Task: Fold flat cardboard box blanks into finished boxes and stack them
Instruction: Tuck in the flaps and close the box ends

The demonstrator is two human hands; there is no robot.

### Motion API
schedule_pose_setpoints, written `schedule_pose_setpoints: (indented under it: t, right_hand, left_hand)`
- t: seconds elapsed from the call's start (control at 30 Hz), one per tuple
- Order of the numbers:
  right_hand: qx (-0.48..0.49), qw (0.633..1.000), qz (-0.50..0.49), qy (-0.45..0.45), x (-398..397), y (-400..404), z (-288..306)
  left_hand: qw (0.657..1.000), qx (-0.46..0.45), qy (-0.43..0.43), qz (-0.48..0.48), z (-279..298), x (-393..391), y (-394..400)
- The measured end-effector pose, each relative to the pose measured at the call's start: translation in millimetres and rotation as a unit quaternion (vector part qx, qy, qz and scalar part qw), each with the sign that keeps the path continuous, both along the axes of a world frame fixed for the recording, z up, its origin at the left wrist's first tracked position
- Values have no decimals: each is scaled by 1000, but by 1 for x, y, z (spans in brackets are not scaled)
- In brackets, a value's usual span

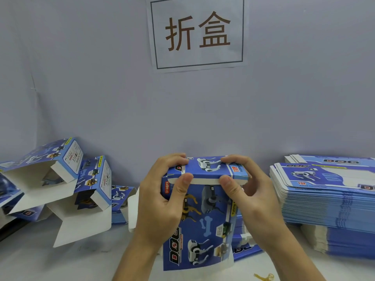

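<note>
Box [203,216] upright (both hands pinch top flap).

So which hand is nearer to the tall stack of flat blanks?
The right hand. It grips the top flap of the box just left of the stack of flat blanks; the left hand grips the flap's far end.

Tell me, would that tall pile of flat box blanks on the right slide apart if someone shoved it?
Probably. The stack of flat blanks looks glossy and its edges already sit uneven, so the top sheets would likely slip sideways. Lifted whole, it is probably heavy and saggy, since it holds many thin sheets. One blank alone would likely bend easily.
</note>
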State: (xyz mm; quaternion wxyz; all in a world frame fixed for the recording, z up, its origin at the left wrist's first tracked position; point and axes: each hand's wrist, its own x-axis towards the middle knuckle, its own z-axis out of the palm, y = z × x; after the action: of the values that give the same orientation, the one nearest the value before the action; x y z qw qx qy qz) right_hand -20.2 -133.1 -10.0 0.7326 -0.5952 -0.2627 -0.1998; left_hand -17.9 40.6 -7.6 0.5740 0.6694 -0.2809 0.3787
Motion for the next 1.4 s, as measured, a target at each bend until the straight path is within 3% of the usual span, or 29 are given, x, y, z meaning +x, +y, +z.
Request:
schedule_pose_setpoints:
  t: [0.13, 0.27, 0.47, 0.73, 0.9, 1.2, 1.4]
  right_hand:
    - [4, 1000, -15, -4, 3, 1, -3]
    - [30, 997, 60, 28, 5, -5, -5]
    - [0, 999, -47, -23, 2, -3, 10]
    - [53, 998, -5, 19, -2, 3, 14]
    - [31, 999, -34, 14, -5, 3, 16]
    - [50, 998, 22, 8, -3, -4, 13]
    - [97, 989, 97, 48, -5, -5, 10]
  left_hand:
    - [998, -2, -48, 45, -2, 1, -7]
    - [997, -68, 20, -13, 2, -2, -9]
    - [991, -90, 44, -93, 15, -7, -2]
    - [978, -74, 109, -159, 15, -7, -4]
    - [989, -74, 75, -104, 17, -10, -8]
    - [986, -96, 83, -111, 16, -11, -8]
    - [971, -118, 91, -186, 13, -12, -3]
